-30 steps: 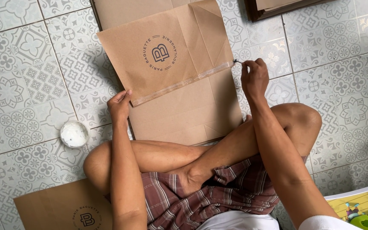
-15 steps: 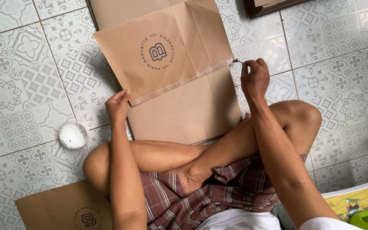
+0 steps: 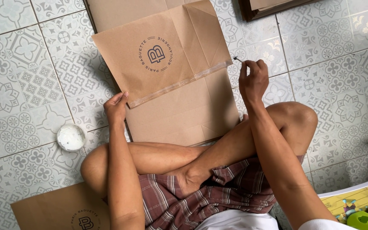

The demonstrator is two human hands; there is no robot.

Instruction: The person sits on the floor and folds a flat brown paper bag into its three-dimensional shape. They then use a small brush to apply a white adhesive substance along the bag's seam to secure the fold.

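Sitting cross-legged on patterned grey floor tiles [image 3: 13,89], small round white bowl of paste [image 3: 70,137] at far left. Left hand [image 3: 116,108] pressing folded brown paper bag sheet [image 3: 162,55] at its corner, as before, fingers flat. Right hand [image 3: 252,81] pinched shut on thin little stick [image 3: 237,59], now nudged slightly from bag's glossy glued edge.
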